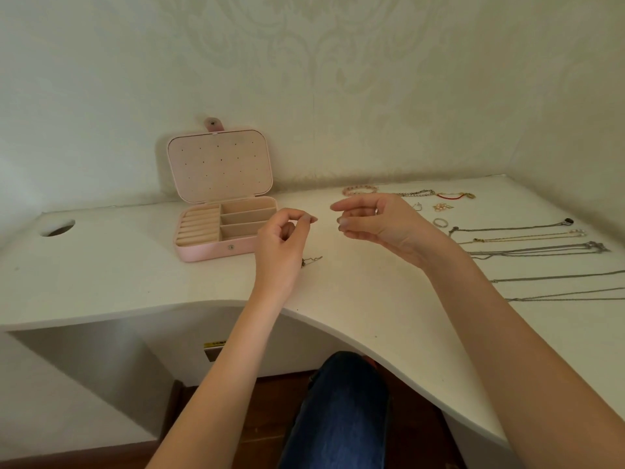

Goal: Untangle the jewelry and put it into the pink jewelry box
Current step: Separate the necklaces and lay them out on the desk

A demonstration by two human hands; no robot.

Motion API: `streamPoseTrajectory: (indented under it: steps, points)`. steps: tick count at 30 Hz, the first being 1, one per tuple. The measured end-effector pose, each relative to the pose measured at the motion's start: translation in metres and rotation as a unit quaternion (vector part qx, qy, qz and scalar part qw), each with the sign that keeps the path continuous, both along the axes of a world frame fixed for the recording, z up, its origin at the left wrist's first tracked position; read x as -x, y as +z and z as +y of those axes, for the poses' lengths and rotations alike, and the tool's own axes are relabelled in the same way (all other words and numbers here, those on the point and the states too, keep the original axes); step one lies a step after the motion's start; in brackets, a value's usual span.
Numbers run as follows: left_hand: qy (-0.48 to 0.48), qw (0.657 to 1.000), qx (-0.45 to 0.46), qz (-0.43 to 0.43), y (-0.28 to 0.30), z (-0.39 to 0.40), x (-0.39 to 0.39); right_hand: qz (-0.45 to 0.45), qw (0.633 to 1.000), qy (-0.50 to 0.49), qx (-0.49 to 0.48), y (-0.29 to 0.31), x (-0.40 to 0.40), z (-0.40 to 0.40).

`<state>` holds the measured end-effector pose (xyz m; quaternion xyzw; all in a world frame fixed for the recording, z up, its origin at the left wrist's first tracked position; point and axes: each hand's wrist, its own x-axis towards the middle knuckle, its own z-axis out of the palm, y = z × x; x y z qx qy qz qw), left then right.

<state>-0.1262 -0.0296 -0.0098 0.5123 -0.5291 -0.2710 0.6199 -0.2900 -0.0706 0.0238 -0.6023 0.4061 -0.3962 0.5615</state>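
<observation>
- Pink box sits open on a white desk, its lid leaning back against the wall; this box is the landmark for everything below.
- Inside the box, ring rolls fill the left side and three bare compartments fill the right.
- Left hand is raised just right of the box, thumb and forefinger tips pressed together in a pinch, the other fingers curled; whether anything is held between them is too fine to tell.
- Right hand is raised further right of the box, near the left hand but apart from it, fingers loosely bent with the tips drawn towards the thumb; a ring shows on one finger, and I cannot tell whether it holds anything.
- Small thin chain lies on the desk just right of the box's front corner, below the left hand.
- Bracelets lie in a row along the wall, right of the box.
- Two loose rings and a small gold piece lie beyond the right hand.
- Necklaces are laid out straight, one below another, far right of the box.
- Round hole in the desk is left of the box.
</observation>
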Motion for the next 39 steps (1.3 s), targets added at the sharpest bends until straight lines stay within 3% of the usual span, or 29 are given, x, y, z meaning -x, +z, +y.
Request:
streamPoseTrajectory:
  steps: [6, 15, 22, 29, 39]
  points:
    - [-0.033, 0.999, -0.027, 0.024, 0.002, -0.002, 0.001, 0.123, 0.989, 0.07, 0.042, -0.012, -0.023, 0.011]
    - [-0.007, 0.999, -0.02, 0.044, 0.0, -0.001, -0.001, 0.017, 1.0, 0.023, -0.006, -0.006, -0.007, 0.005]
    - [-0.025, 0.999, -0.014, 0.031, -0.001, -0.002, -0.001, -0.139, 0.986, 0.032, -0.09, -0.002, -0.002, 0.003]
    - [-0.026, 0.999, -0.031, -0.021, -0.003, 0.0, 0.001, -0.112, 0.992, -0.03, -0.056, 0.001, -0.007, 0.003]
    - [-0.039, 0.999, -0.005, -0.026, 0.003, 0.006, 0.003, -0.063, 0.994, 0.023, -0.083, -0.006, -0.013, 0.003]
